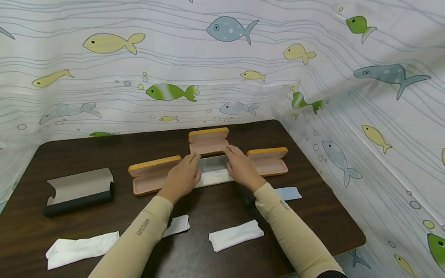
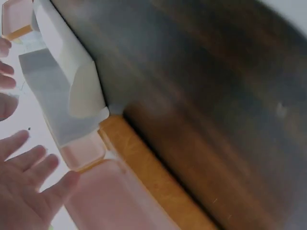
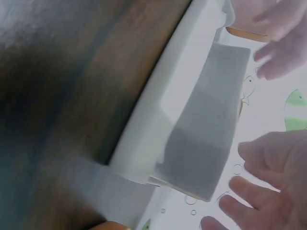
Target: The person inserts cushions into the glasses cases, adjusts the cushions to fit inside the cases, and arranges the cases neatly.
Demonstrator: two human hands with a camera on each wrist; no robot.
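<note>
An open white glasses case (image 1: 214, 178) with a grey lining stands in the middle of the table. My left hand (image 1: 183, 174) is at its left end, and my right hand (image 1: 241, 165) is at its right end. In the left wrist view, the fingers of the left hand (image 2: 31, 177) are spread beside the grey lid lining (image 2: 50, 91). The right wrist view has the right hand (image 3: 273, 179) with loosely bent, parted fingers next to the raised lid. Neither hand grips anything.
Open orange cases with pink linings stand at the left (image 1: 148, 184), back (image 1: 209, 147) and right (image 1: 272, 166). An open black case (image 1: 81, 203) lies far left. White cloths (image 1: 82, 249) and a blue cloth (image 1: 288, 193) lie nearer. A fish-print curtain (image 1: 187, 64) borders the table.
</note>
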